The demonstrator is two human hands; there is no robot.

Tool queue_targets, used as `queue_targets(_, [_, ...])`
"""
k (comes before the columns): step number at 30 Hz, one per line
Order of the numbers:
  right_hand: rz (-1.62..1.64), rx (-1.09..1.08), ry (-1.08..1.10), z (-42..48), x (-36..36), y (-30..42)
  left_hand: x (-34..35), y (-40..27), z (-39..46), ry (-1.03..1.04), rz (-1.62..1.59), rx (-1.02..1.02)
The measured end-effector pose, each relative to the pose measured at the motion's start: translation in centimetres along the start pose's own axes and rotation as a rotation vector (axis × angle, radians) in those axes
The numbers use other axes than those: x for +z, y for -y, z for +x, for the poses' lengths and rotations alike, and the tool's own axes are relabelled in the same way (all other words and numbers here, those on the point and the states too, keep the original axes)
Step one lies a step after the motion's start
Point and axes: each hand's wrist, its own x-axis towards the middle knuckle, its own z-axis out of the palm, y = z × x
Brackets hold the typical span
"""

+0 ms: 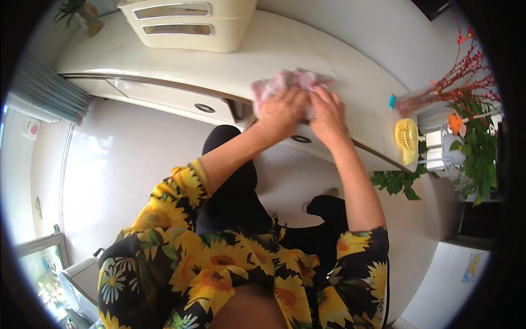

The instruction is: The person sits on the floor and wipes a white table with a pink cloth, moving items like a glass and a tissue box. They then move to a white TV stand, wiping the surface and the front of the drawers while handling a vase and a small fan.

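A pink and white patterned cloth [273,84] lies bunched over the front part of the pale cabinet top [181,68]. My left hand [282,112] presses on its left portion, fingers pointing away from me. Close beside it, my right hand [328,113] grips the cloth's right side. The cloth is slightly blurred, and both hands partly hide it. Below them, the cabinet's front shows a drawer [176,98] with a dark oval pull [204,108].
A cream two-tier storage box [189,39] stands at the back. To the right are a yellow handheld fan [406,140], a glass vase [417,103] holding red-berried branches, and a leafy green plant [478,152]. A potted plant [88,20] sits far left, above a blue curtain [49,90].
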Motion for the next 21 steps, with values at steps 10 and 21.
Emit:
queue_targets(10, [0.206,-0.231,0.086,11.9,5.6,14.8,-11.2,12.7,-4.1,-0.045,0.294,-0.284])
queue_targets(21, [0.102,0.137,0.119,4.3,0.3,-2.8,0.7,3.4,5.8,0.19,0.064,0.016])
